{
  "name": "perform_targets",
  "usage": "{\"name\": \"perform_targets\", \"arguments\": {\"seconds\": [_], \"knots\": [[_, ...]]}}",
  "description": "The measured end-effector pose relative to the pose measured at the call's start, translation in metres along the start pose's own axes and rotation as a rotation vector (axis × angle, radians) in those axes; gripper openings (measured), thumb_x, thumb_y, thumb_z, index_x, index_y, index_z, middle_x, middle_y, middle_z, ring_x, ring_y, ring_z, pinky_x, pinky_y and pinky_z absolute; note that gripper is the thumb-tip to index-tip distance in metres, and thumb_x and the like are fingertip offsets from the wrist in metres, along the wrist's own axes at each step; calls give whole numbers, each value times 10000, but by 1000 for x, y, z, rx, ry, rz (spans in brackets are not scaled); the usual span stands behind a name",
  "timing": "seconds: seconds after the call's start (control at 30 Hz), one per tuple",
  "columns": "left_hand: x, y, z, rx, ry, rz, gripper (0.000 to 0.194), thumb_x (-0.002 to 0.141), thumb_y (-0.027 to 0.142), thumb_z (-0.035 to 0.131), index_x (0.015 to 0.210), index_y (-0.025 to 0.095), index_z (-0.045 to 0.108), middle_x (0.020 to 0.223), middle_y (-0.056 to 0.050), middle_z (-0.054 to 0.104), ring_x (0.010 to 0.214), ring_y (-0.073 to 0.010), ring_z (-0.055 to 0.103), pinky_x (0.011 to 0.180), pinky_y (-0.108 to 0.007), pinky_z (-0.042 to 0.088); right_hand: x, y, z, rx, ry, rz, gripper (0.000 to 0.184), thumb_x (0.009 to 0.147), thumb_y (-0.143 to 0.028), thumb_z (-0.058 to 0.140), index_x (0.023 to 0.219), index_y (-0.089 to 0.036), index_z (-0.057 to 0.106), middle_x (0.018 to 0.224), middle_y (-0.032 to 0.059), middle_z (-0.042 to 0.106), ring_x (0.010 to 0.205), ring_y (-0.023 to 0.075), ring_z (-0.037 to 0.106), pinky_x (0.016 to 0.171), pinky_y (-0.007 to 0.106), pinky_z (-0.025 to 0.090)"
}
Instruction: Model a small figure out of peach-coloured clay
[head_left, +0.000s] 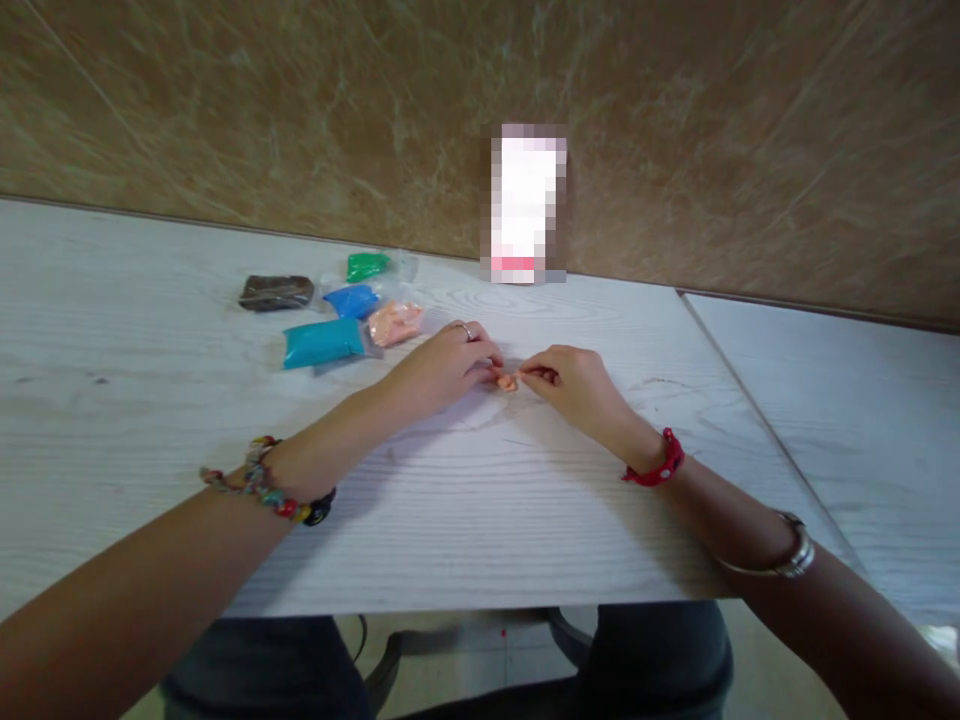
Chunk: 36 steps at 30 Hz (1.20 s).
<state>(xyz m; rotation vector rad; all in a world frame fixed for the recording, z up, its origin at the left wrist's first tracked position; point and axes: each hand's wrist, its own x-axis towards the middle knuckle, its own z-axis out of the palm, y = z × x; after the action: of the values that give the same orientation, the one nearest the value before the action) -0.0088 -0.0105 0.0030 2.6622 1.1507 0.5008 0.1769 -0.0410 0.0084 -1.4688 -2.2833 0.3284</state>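
Observation:
A small, lumpy piece of peach modelling clay (508,383) lies on the pale wooden table between my two hands. From the left, my left hand (448,362), with a ring on one finger, holds the clay's edge between thumb and fingertips. My right hand (574,380) is closed in a pinch at the clay's other side, its fingertips on a tiny bit of it. Just beyond my left hand lies a clear packet of peach clay (395,323). The fingertips partly cover the small piece.
Left of the hands lie packets of turquoise clay (322,343), blue clay (351,301), green clay (367,265) and brown clay (276,293). A blurred-out upright phone-like object (525,205) leans on the brown marbled wall (300,120). A seam (757,410) crosses the table (465,540) at right.

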Motion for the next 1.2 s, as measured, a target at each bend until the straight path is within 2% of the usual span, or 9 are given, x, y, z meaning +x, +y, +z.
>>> {"name": "perform_targets", "arguments": {"seconds": [0.13, 0.33, 0.5, 0.57, 0.7, 0.9, 1.2], "knots": [[1, -1, 3, -64, 9, 45, 182, 830, 203, 489, 936, 184, 636, 929, -44, 617, 918, -159, 537, 827, -285, 415, -1, 2, -1, 12, -1, -3, 181, 773, -159, 543, 786, -177, 722, 757, 38, 686, 661, 116, 569, 617, 219, 394], [2, -3, 7, -69, -31, 46, 195, 831, 217, 501, 978, 161, 617, 932, -51, 625, 904, -160, 550, 809, -291, 426, -3, 0, -1, 100, 26, 92, 163, 749, -161, 572, 799, -189, 724, 746, 17, 698, 623, 99, 572, 584, 207, 396], [-2, 1, -1, -19, 13, 13, 220, 831, 260, 515, 999, 148, 602, 954, -53, 616, 913, -160, 549, 803, -291, 434, -6, -7, -1, 154, 7, 90, 169, 754, -161, 562, 776, -193, 727, 735, 16, 699, 615, 92, 575, 574, 202, 387], [-4, 4, -7, 37, 21, 46, 224, 843, 263, 496, 998, 155, 616, 965, -57, 610, 917, -162, 547, 803, -291, 435, -7, -8, -2, 136, 9, 100, 169, 759, -170, 560, 768, -194, 727, 730, 16, 698, 608, 94, 573, 564, 205, 381], [-8, 10, -17, 152, -30, 152, 243, 874, 266, 440, 957, 200, 659, 951, -46, 613, 874, -146, 556, 752, -264, 440, -8, -8, -2, 111, 11, 118, 170, 751, -153, 557, 754, -189, 723, 731, 16, 700, 621, 102, 581, 569, 207, 385], [-12, 15, -21, 215, -148, 158, 270, 895, 276, 397, 1000, 258, 645, 1004, -20, 630, 844, -134, 579, 674, -241, 438, -8, -11, -2, 91, 0, 124, 176, 754, -146, 548, 752, -169, 723, 735, 33, 704, 624, 110, 585, 575, 215, 384], [-10, 17, -20, 254, -176, 164, 300, 901, 239, 359, 969, 199, 649, 938, -36, 665, 817, -130, 605, 673, -231, 453, -7, -12, -1, 92, -20, 134, 195, 765, -167, 540, 782, -186, 733, 734, 25, 711, 618, 105, 586, 573, 216, 368]]}}
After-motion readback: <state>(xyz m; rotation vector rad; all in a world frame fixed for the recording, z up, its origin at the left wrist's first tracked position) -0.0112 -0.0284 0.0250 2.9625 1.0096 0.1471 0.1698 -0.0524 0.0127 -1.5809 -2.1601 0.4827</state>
